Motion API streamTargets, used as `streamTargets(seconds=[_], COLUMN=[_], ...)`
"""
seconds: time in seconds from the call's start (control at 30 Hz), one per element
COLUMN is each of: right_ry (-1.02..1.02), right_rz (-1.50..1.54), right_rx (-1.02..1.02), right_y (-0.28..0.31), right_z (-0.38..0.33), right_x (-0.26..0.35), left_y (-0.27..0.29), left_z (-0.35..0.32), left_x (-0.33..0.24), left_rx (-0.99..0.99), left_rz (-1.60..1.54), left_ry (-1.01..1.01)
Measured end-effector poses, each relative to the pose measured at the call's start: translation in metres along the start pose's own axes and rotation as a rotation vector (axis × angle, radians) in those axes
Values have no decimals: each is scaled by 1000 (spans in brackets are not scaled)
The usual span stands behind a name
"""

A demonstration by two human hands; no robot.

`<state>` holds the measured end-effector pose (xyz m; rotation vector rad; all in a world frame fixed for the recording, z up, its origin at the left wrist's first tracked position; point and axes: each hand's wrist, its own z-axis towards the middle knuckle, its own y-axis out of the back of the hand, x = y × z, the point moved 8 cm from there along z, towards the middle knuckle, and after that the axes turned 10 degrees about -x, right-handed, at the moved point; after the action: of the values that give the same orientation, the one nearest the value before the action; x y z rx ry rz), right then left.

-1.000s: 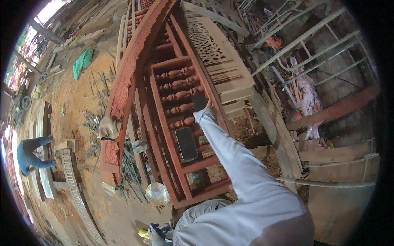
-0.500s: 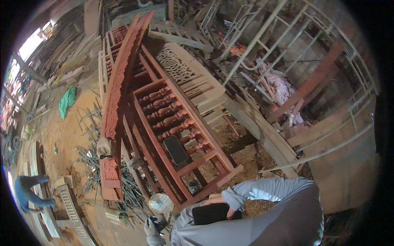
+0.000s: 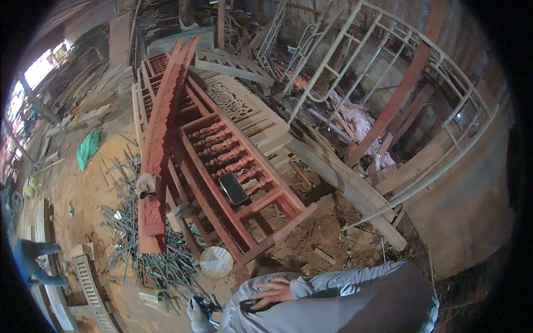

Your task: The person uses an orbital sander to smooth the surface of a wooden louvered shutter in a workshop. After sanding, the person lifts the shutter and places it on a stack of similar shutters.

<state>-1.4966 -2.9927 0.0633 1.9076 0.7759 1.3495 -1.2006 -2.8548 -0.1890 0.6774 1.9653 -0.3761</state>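
Observation:
My right hand [image 3: 275,292] lies open on the grey cloth over my lap, palm down, fingers spread and pointing left. Nothing shows in its grasp. A dark patch beneath the fingers is too unclear to name. I cannot make out my left hand. Just beyond my lap leans a reddish-brown wooden panel with turned balusters [image 3: 225,147]. On its balusters rests a phone-like black rectangle with a pale edge [image 3: 233,188]. Left of the panel, a long carved red-brown board [image 3: 158,133] slants away, with a small pale bundle [image 3: 146,184] on it.
A round whitish lid or bucket [image 3: 216,261] stands near the panel's lower corner, beside a heap of thin sticks [image 3: 150,266]. Metal railings [image 3: 388,50] and planks [image 3: 344,183] crowd the right. A green cloth [image 3: 88,149] lies farther off. Another person [image 3: 36,263] bends over timber at left.
My right hand has shifted left and now lies spread on my lap. The black flat thing it was touching no longer shows. The view has shifted slightly.

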Motion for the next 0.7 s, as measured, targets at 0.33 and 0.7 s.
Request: streamTargets(seconds=[0.33, 0.7], right_ry=[164, 115], right_rz=[507, 599], right_rx=[212, 209], right_y=[-76, -66], right_z=[-28, -62], right_x=[-2, -6], left_y=[10, 68], left_z=[-43, -38], left_x=[-26, 17], left_rx=[19, -68], left_rz=[40, -188], left_ry=[-73, 27])
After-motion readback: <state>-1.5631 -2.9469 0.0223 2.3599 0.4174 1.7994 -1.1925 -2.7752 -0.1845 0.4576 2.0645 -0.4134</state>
